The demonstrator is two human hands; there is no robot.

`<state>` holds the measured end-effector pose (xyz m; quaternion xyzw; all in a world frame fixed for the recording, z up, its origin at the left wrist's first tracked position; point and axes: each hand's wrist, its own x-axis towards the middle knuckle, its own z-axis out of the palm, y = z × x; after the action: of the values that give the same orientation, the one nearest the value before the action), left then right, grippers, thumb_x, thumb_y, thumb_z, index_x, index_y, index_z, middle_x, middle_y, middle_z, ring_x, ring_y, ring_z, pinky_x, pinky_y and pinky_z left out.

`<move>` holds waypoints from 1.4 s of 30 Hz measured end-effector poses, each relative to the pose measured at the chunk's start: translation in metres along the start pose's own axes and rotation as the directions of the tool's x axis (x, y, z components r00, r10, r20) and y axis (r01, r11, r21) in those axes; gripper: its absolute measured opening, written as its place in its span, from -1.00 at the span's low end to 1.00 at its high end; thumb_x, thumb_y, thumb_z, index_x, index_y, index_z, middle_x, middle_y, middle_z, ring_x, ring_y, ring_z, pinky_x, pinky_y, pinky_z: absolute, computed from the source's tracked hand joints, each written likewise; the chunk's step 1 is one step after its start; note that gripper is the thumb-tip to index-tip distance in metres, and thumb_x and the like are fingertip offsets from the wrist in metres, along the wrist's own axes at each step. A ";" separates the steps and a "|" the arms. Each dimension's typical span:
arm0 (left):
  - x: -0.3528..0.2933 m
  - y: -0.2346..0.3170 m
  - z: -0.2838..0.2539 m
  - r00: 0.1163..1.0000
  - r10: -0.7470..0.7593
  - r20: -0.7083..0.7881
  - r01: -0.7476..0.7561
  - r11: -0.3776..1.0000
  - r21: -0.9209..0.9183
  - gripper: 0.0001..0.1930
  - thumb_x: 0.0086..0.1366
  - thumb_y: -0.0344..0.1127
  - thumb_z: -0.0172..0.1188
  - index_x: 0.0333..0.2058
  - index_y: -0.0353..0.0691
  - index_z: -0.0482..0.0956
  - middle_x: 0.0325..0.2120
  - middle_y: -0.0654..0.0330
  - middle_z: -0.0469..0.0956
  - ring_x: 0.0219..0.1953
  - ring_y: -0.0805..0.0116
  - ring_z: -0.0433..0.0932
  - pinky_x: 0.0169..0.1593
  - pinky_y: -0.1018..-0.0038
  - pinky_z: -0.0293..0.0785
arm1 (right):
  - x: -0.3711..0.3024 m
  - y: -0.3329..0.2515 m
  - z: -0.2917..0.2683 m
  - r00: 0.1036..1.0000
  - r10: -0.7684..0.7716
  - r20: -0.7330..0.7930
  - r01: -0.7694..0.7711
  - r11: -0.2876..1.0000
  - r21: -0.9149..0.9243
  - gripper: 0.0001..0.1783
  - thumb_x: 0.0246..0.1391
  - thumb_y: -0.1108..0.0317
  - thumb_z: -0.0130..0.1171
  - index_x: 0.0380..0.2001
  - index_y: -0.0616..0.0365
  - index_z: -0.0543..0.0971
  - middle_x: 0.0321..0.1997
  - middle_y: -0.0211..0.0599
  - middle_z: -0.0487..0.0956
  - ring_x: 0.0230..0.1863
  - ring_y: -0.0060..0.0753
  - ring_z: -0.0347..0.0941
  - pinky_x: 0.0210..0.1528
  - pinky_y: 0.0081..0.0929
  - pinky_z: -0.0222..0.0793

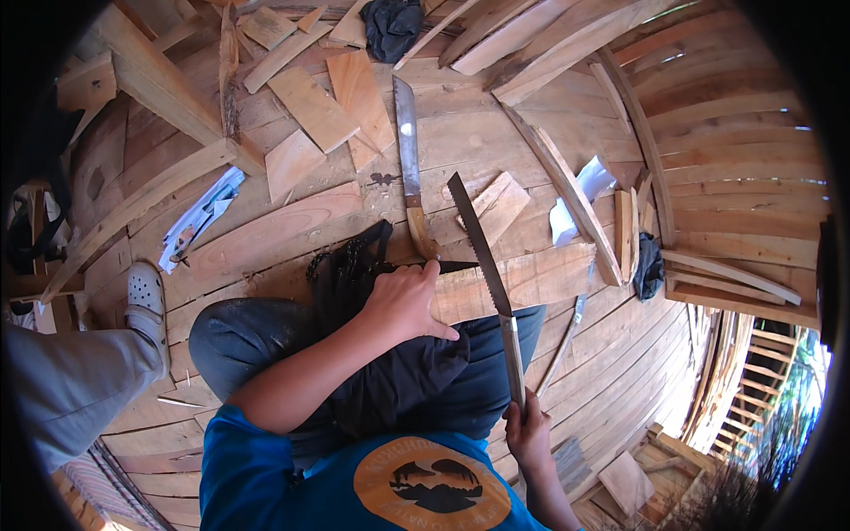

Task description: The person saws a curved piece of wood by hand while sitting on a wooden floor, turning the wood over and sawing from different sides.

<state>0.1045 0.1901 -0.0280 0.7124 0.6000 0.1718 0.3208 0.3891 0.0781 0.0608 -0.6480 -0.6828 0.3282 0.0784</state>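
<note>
My left hand [405, 301] grips the left end of a rough wooden board [549, 281], which lies across my lap. In my right hand [529, 431] is the handle of a handsaw [483, 252]. Its long dark toothed blade points up and away, crossing over the middle of the board; whether the teeth touch the wood I cannot tell. Beyond the board a machete [408, 146] with a wooden handle lies on the floor. Dark crumpled cloth [354, 265] sits beside my left hand and over my legs.
Several wood offcuts [312, 108] are scattered at the far side. Crumpled paper [202, 217] lies left, and a long narrow tool [563, 345] right of my knee. Another person's leg in a grey clog [146, 296] stands at left. A plank wall [735, 159] rises at right.
</note>
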 end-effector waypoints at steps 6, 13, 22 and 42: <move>-0.001 0.009 -0.006 0.994 -0.076 0.076 0.076 0.997 -0.006 -0.21 -0.16 0.26 0.45 -0.23 -0.36 0.40 -0.36 -0.12 0.59 -0.22 -0.03 0.61 -0.17 0.11 0.55 | -0.009 0.015 0.007 1.000 -0.026 -0.017 0.024 0.998 -0.066 -0.66 0.18 0.49 0.11 0.02 0.28 0.43 -0.63 -0.04 0.55 -0.57 -0.02 0.59 -0.57 -0.23 0.46; -0.004 0.015 0.002 0.994 -0.090 0.055 0.088 0.995 0.041 -0.17 -0.15 0.30 0.43 -0.19 -0.39 0.43 -0.40 -0.06 0.59 -0.29 0.05 0.63 -0.26 0.22 0.57 | -0.019 0.018 0.008 1.000 0.019 -0.006 -0.019 0.995 -0.097 -0.66 0.18 0.46 0.12 0.02 0.27 0.43 -0.64 0.02 0.54 -0.56 0.03 0.58 -0.59 -0.20 0.44; -0.005 0.013 0.008 1.000 -0.031 -0.001 0.031 0.999 0.019 -0.18 -0.16 0.37 0.40 -0.27 -0.35 0.43 -0.48 -0.03 0.58 -0.33 0.05 0.63 -0.30 0.21 0.56 | -0.026 0.024 0.007 0.998 0.068 -0.004 -0.069 0.994 -0.082 -0.66 0.19 0.45 0.11 0.03 0.25 0.43 -0.59 0.01 0.56 -0.52 0.03 0.60 -0.54 -0.19 0.47; -0.003 0.012 0.012 0.997 -0.081 -0.017 0.081 0.997 -0.009 -0.25 -0.11 0.33 0.40 -0.37 -0.37 0.47 -0.56 -0.09 0.59 -0.42 -0.02 0.66 -0.34 0.15 0.58 | -0.026 0.028 0.004 0.995 0.095 0.000 -0.094 0.990 -0.101 -0.67 0.19 0.46 0.09 0.03 0.24 0.42 -0.60 0.04 0.55 -0.53 0.07 0.58 -0.54 -0.19 0.44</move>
<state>0.1203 0.1833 -0.0279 0.6845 0.6305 0.1674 0.3254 0.4141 0.0502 0.0504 -0.6820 -0.6672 0.2981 0.0281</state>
